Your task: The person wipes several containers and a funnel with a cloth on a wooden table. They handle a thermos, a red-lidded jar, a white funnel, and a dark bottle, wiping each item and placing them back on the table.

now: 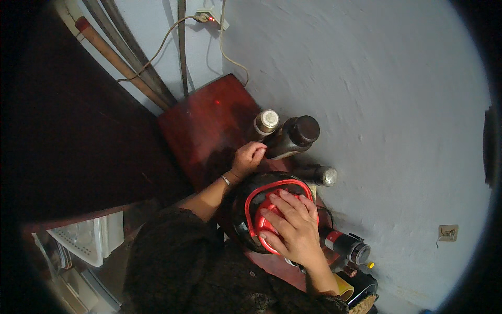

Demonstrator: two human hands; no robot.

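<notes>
My right hand (294, 227) lies over the red lid (267, 223) of a dark, glossy round jar (243, 231), fingers spread and bent across it. A red carrying handle (250, 196) loops around the lid. The jar stands close in front of my body, on a red-brown wooden tabletop (196, 129). Farther off, my left hand (248, 156) is curled beside a tall dark bottle (290, 135). Its fingertips are at the bottle's side; whether they grip anything is hidden. A smaller bottle with a silvery cap (268, 119) stands just behind that hand.
A dark bottle with a silvery top (326, 176) leans toward the wall (392, 117). Right of the jar are a red-and-black container (345, 243) and a yellow cup (344, 288). Long poles (125, 62) lean at the far left; a cord runs to the wall socket (211, 17). White plastic baskets (86, 239) sit lower left.
</notes>
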